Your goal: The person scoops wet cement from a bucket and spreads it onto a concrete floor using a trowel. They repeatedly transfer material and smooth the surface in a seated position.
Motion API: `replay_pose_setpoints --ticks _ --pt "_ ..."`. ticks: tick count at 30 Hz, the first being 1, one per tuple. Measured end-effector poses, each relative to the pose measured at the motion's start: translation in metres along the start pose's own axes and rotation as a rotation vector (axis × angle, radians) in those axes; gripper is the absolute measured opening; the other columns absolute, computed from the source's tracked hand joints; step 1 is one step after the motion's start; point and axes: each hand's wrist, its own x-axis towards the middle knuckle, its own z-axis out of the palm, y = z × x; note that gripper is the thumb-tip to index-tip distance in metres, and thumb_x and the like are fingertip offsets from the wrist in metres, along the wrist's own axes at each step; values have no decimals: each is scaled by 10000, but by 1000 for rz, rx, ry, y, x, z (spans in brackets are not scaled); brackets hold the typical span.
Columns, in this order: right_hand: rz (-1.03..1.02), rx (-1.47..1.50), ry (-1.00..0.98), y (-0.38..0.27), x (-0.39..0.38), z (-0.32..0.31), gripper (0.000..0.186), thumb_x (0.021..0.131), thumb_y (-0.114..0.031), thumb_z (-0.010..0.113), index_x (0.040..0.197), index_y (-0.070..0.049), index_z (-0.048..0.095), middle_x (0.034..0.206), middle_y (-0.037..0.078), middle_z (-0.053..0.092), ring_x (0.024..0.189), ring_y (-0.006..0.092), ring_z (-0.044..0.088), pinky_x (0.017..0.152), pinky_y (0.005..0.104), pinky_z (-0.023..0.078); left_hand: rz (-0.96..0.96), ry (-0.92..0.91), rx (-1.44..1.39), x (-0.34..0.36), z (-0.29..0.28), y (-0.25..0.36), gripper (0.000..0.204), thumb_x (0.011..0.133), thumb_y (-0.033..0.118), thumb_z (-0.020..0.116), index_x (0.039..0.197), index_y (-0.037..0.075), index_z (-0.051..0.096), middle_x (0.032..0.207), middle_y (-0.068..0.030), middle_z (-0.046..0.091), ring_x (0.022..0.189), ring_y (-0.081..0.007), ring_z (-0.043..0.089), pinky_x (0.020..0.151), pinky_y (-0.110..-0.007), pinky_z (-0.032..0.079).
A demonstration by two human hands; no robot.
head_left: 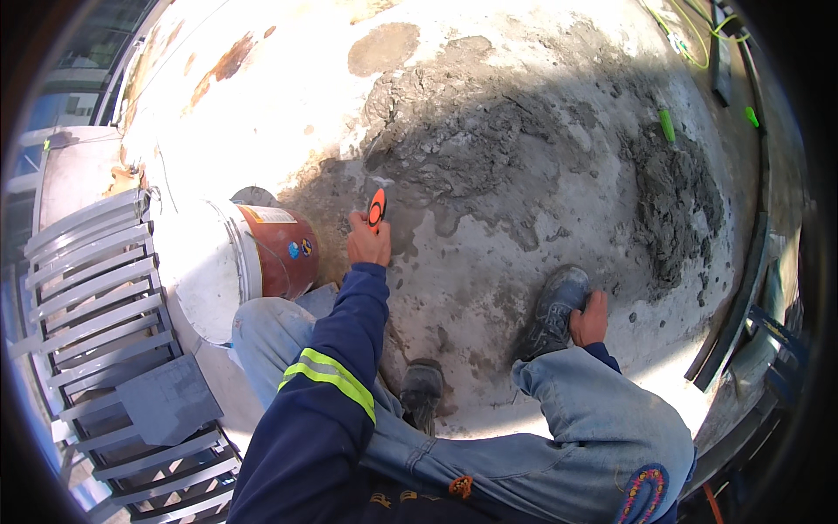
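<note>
My left hand [370,241] is closed round the orange and black handle of a hand tool [377,210], which looks like a trowel. Its blade is hard to make out against the wet grey mortar [471,140] spread on the floor just beyond. Beside my right boot [559,301], my right hand [590,319] hangs low with its fingers curled in and nothing visible in them. Farther right, a green handle [667,125] sticks up at the edge of a darker heap of mortar [676,201].
A red-brown bucket [284,251] with a white rim lies tipped left of my left hand. Slatted grey metal [100,297] stands along the left. Dark bars [733,306] and a yellow-green cord [698,52] lie at the right. Strong sunlight bleaches the floor at upper left.
</note>
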Motion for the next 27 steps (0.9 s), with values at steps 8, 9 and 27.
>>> replay_pose_setpoints --ticks 8,9,27 --pt "-81 25 11 3 3 7 363 741 -75 570 1078 27 476 1051 263 475 985 487 497 859 526 428 14 119 -155 -4 -4 -21 507 932 543 646 1112 75 574 742 -173 681 712 -373 686 659 -454 501" --pt "-91 23 9 2 5 8 359 743 -74 569 1076 26 479 1046 264 475 980 487 497 855 529 428 21 145 -176 -3 -1 -25 497 937 531 645 1112 71 580 743 -176 680 706 -367 687 653 -448 500" --pt "-50 -82 -28 4 13 5 374 750 -65 567 1098 37 476 1105 282 485 1003 510 509 859 539 447 -234 -55 -335 93 -13 -26 413 1011 442 536 1189 69 547 721 -64 648 482 -168 592 407 -323 443"
